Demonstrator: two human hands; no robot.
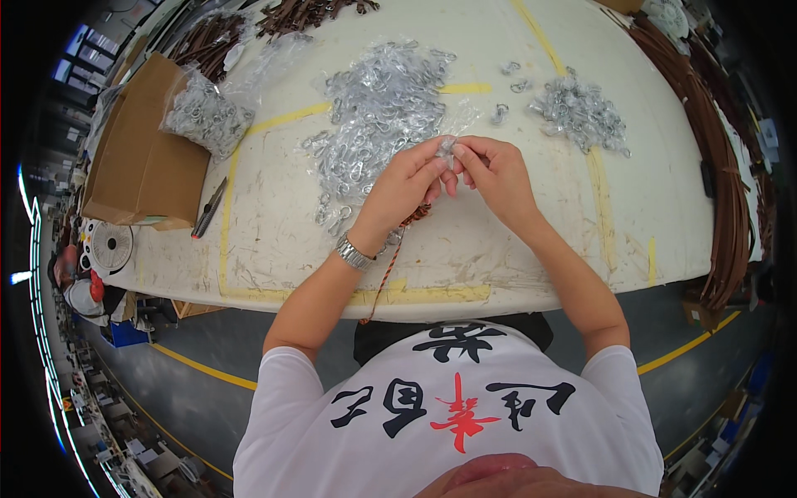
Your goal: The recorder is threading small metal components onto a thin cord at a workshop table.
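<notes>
I see a small clear plastic packet (449, 148) pinched between the fingertips of both hands, just above the white, scuffed bench (274, 241). My left hand (407, 187) has its grip closed on the packet's left edge, thumb against forefinger; my right hand (496, 178) is closed on its right edge the same way. What the packet holds is too small to tell. A thin brown braided cord (390, 266) hangs below the left wrist, beside a silver metal wristwatch (354, 253). Just beyond the packet lies a big heap of clear packets with silver metal clasps (374, 116). Right of the packet, further back, sits a smaller pile of loose silver clasps (581, 112). Well left of it stands a brown cardboard box (141, 158) with a clear bag of metal parts (206, 112) leaning on it, and a dark slim tool (209, 209) lies near the box.
</notes>
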